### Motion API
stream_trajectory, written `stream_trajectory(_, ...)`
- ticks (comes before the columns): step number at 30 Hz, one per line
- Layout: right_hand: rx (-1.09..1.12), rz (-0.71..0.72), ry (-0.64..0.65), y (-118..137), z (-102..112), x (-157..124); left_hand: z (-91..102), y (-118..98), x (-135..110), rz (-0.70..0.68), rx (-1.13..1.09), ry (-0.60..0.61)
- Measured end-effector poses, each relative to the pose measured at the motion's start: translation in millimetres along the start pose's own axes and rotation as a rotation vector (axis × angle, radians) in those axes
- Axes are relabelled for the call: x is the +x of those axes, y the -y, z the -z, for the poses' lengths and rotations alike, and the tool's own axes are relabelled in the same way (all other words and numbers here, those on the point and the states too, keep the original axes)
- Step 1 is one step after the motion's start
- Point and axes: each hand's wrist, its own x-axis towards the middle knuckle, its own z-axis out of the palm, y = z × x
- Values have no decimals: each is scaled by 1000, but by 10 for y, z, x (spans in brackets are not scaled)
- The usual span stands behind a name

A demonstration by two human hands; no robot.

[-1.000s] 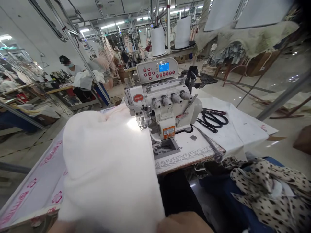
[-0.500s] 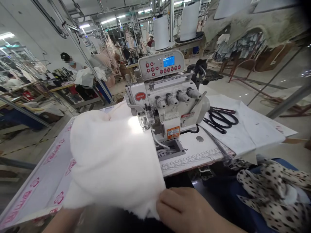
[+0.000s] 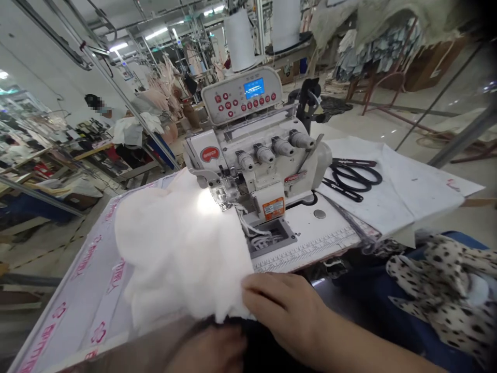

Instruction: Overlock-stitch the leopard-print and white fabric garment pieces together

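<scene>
A fluffy white piece of fabric [image 3: 182, 254] lies across the left of the work surface, one edge running up under the presser foot of an overlock sewing machine [image 3: 256, 155]. The machine's lamp lights the fabric brightly at the needle area. My right hand [image 3: 279, 305] pinches the fabric's near right corner, fingers closed over it. My left hand [image 3: 212, 349] is low at the bottom of the view, below the fabric's near edge, smeared by motion. Whether its fingers hold anything is not visible.
Black-handled thread snips or scissors [image 3: 353, 178] lie on the white sheet right of the machine. Spotted cloth [image 3: 446, 295] fills a blue bin at lower right. Thread cones [image 3: 240, 41] stand behind the control panel [image 3: 243, 96]. A person [image 3: 104, 109] sits at another station, far left.
My left hand has come out from under the fabric's left side and moved right, toward my right hand. The fabric's near edge has drawn up and bunched. The view has shifted slightly.
</scene>
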Motion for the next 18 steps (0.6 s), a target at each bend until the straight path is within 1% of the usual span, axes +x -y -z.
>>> stream_trajectory(2,-5,36,-66,7,5,8,-20,38,58,23,38,-121)
stream_trajectory(4,-3,66,-125,18,22,36,18,113,188,102,99,-231)
stream_trajectory(6,4,101,-157,24,39,72,93,234,377,207,171,-266)
stream_trajectory(8,-3,134,-164,23,42,100,180,371,559,231,204,-233)
stream_trajectory(9,-7,148,-157,19,36,108,220,433,627,208,200,-217)
stream_trajectory(11,-7,162,-128,7,14,110,289,529,700,145,177,-226)
stream_trajectory(12,-3,162,-110,1,2,106,315,561,707,121,163,-226)
stream_trajectory(14,15,147,-65,-9,-9,92,354,592,685,85,144,-187)
stream_trajectory(16,45,122,-30,-12,7,75,385,582,641,68,150,-103)
stream_trajectory(18,88,85,-27,-8,45,57,415,536,600,65,182,6)
